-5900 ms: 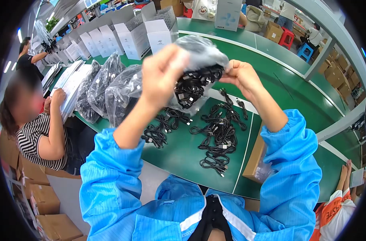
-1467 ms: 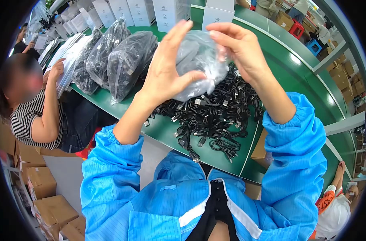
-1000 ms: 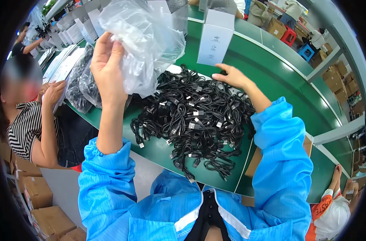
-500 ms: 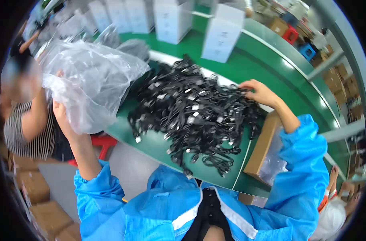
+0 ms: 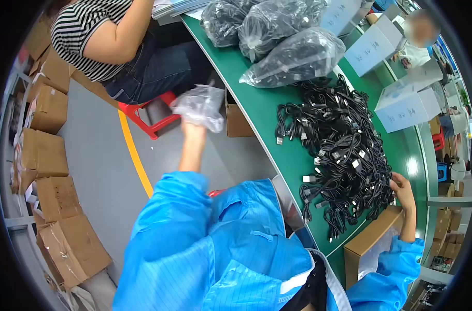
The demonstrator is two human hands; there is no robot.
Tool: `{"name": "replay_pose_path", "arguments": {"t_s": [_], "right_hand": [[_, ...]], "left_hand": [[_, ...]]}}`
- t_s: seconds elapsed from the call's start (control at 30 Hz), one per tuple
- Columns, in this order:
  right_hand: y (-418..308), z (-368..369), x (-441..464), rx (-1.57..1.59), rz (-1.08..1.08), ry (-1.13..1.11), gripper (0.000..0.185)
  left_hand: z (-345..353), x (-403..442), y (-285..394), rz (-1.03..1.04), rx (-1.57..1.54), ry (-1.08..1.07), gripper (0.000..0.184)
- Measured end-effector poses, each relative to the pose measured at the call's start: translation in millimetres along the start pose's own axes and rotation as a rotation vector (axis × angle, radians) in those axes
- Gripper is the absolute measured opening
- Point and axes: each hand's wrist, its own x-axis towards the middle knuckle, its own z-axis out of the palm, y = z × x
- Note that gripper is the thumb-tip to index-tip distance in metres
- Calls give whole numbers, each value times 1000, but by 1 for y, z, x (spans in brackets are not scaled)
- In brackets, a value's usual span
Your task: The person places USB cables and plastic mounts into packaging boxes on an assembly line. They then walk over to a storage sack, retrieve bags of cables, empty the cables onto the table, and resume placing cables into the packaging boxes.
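Note:
My left hand (image 5: 193,127) is closed on a crumpled clear plastic bag (image 5: 200,107), held over the floor beside the table; the bag hides most of its fingers. A large heap of coiled black cables (image 5: 342,150) with light connectors lies on the green table (image 5: 246,106). At the heap's right edge, my right hand (image 5: 403,191) rests against the cables with bent fingers, its fingertips partly hidden. Filled plastic bags of cables (image 5: 298,57) lie beyond the heap.
A co-worker in a striped shirt (image 5: 93,39) sits near a red stool (image 5: 150,122). An open cardboard box (image 5: 368,243) is by my right forearm. White boxes (image 5: 409,106) stand along the table's far side. Cartons (image 5: 75,246) line the left. Another box (image 5: 237,120) sits under the table.
The view has swung left. My left hand has carried the plastic bag away from the table and over the floor, and the bag is more bunched up. My right hand remains beside the heap.

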Motion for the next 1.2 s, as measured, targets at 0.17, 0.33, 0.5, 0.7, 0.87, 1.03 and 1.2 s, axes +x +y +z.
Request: {"name": "replay_pose_path", "arguments": {"t_s": [0.17,0.33,0.5,0.7,0.87,1.03,1.2], "right_hand": [[-25,6,-15,-90,52,87,43],[-27,10,-33,-259,-97,156,48],[-42,6,-41,-177,-56,157,50],[-51,-7,-59,166,86,-17,46],[-29,-9,-63,8,-152,64,36],[-20,-46,-113,87,-214,304,27],[42,-51,-168,-13,-94,310,25]], "left_hand": [[17,49,-86,-39,340,142,36],[-64,109,-168,-71,469,-491,34],[-1,73,-97,-288,129,-167,29],[181,-78,51,779,886,6,23],[336,-202,10,767,887,-821,18],[438,-287,-150,212,1082,-1973,26],[401,-309,-309,496,1044,-2414,30]]}}
